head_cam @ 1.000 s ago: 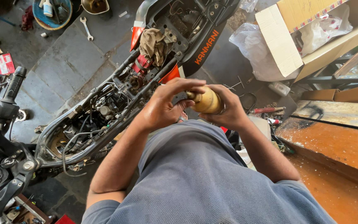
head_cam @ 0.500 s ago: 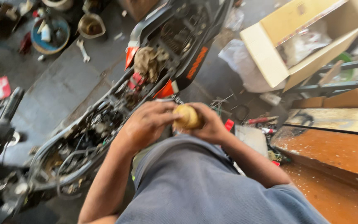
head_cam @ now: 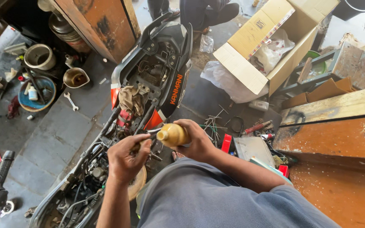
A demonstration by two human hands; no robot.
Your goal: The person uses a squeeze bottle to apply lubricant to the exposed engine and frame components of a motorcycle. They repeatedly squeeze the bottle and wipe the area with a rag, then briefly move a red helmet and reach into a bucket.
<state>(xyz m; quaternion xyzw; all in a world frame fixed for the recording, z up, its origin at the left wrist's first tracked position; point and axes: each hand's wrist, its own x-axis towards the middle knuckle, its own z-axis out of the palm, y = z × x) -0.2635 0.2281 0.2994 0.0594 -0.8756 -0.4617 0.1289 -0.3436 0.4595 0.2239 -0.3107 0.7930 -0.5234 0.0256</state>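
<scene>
The right hand (head_cam: 199, 141) has its fingers wrapped tight around a small yellow plastic bottle (head_cam: 173, 135). The bottle lies on its side in that grip, and its round cap end points toward the left hand (head_cam: 127, 158). Only the cap end and a bit of the yellow body stick out past the thumb; the rest is hidden inside the hand.

The left hand is closed in a fist around a thin dark tool (head_cam: 142, 142). The tool's tip reaches up to the cap of the bottle, just beside it, and looks like it touches it. I cannot tell what kind of tool it is, since the fingers hide most of it.

Both hands are held up in the air, close together, in front of the person's grey shirt (head_cam: 216, 198). They are over the grey stone floor (head_cam: 55, 131), not resting on anything.

Right under and behind the hands stands a black motorbike with its seat off (head_cam: 161, 63), so the wires and metal parts inside show. A brown rag (head_cam: 131, 98) lies on the bike, a little above the hands.

On the floor to the right of the bottle are a red flat box (head_cam: 226, 142) and a heap of small metal parts. Farther off, near the top right, sits a big open cardboard box (head_cam: 250, 40). On the left side of the floor lie a silver wrench (head_cam: 70, 101) and a blue round bowl full of small things (head_cam: 34, 93).
</scene>
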